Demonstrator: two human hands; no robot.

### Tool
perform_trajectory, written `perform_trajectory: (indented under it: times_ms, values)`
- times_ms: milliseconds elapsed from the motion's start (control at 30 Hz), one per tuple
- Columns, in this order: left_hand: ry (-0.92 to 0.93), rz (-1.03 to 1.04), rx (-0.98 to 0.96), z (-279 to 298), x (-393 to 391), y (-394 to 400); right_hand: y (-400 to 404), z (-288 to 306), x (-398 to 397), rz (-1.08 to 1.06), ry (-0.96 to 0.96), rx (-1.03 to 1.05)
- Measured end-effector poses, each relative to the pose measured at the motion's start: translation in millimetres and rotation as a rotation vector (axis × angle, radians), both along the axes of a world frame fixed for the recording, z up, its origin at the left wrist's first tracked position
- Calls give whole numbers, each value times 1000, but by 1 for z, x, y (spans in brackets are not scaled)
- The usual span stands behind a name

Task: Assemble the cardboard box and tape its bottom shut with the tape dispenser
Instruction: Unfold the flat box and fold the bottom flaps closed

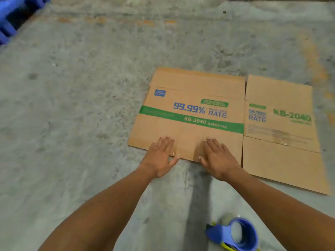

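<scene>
A flattened brown cardboard box [192, 98] with a green stripe and blue "99.99% RATE" print lies on the concrete floor, right of centre. My left hand [159, 158] rests palm down on its near edge, fingers spread. My right hand [217, 160] lies flat on the same near flap, a little to the right. Neither hand grips anything. A blue tape dispenser [235, 234] with yellow trim lies on the floor near me, under my right forearm.
Grey stained concrete floor [81, 105] all around. A blue plastic pallet or crate [16, 13] sits at the far left corner. A dark strip of shadow runs on the floor between my arms.
</scene>
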State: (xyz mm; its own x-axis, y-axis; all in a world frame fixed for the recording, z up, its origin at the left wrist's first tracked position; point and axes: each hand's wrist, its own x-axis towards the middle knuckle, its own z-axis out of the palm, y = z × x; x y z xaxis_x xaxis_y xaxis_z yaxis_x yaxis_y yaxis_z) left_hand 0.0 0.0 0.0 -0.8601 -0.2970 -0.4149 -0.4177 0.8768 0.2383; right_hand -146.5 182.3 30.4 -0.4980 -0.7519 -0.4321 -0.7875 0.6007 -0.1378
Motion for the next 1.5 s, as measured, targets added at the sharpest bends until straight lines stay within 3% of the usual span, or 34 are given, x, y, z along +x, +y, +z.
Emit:
perform_trajectory:
  times_ms: [233,600,733,833,967,1167,1233,1333,1400,1433,1500]
  values:
    - [-3,-125,-144,-54,-4,-22,-4,-47,-9,89,87,76]
    - [39,-136,-322,-44,-5,-34,-11,-48,-11,235,210,191]
    - [143,15,-317,-32,-3,-40,-9,-31,-22,247,216,117]
    - [295,239,-328,-27,5,-47,-10,-10,-21,199,204,8]
    - [422,605,-127,-19,17,-49,-13,18,-25,132,177,-158]
    - [673,647,-22,10,5,-61,-9,63,-41,9,201,-285]
    - [669,757,28,17,-1,-67,-6,76,-45,-6,248,-335]
    - [488,943,117,17,-4,-71,-4,90,-51,-14,310,-381]
    - [393,1210,321,19,-2,-69,-3,97,-54,-35,326,-409]
    - [390,1355,528,19,-4,-67,-3,101,-54,-39,332,-428]
    - [404,1429,920,24,-10,-55,-5,105,-54,-41,339,-461]
